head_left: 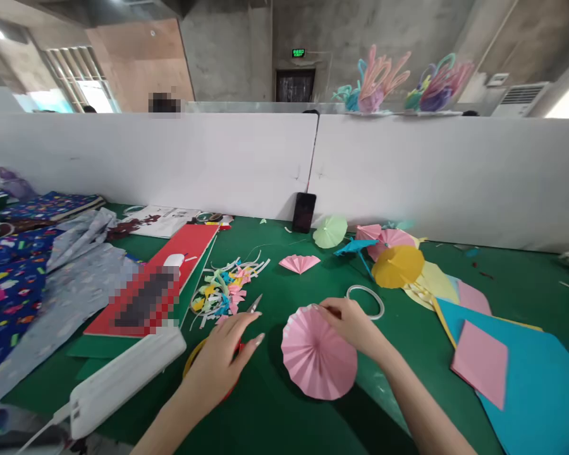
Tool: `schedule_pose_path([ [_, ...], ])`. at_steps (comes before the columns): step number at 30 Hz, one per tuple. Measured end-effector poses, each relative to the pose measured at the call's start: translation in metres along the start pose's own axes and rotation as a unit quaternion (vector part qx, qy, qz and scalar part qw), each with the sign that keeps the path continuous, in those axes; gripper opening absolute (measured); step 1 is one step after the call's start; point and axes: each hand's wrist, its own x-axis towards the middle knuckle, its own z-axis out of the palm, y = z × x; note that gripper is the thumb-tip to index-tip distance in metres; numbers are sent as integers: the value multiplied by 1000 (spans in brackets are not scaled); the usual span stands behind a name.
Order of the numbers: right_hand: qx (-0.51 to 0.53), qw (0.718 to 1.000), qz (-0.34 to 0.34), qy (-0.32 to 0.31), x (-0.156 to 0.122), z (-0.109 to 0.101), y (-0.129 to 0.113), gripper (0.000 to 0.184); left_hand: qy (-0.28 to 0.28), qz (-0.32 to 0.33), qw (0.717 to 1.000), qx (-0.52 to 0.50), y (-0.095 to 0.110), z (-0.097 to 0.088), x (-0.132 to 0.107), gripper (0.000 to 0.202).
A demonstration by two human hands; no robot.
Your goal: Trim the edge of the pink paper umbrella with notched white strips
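Pink disc (319, 363) is between both hands (224, 351) (348, 318) (right seemingly pinching its edge).

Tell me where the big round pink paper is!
In the head view, the round pink paper is low down, just right of the middle, with the right hand at its far edge. A small pink fan lies beyond it.

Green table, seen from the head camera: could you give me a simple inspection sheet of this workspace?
Surface: green table, strewn with craft materials.
Job's things: pink pleated paper disc; red-handled scissors, partly hidden.
Clutter: paper scraps; upright phone; yellow paper umbrella.
Hands: left hand over the scissors, contact unclear; right hand pinching the disc's edge.
Cables: white cable joins a white oblong device.
Surroundings: white partition; lit exit sign.
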Motion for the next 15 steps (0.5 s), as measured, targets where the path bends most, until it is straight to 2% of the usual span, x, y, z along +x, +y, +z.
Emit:
schedule_pose_path([
  [4,4,999,28,23,3,18,22,21,-21,40,999,-18,34,31,54,33],
  [7,-25,995,64,72,3,16,40,21,-16,56,998,-19,44,58,81,30],
  [11,-118,974,129,143,-3,4,69,24,3,53,998,-27,38,82,81,36],
  [15,-188,953,178,157,-6,7,87,28,11,53,998,-28,28,79,63,29],
])
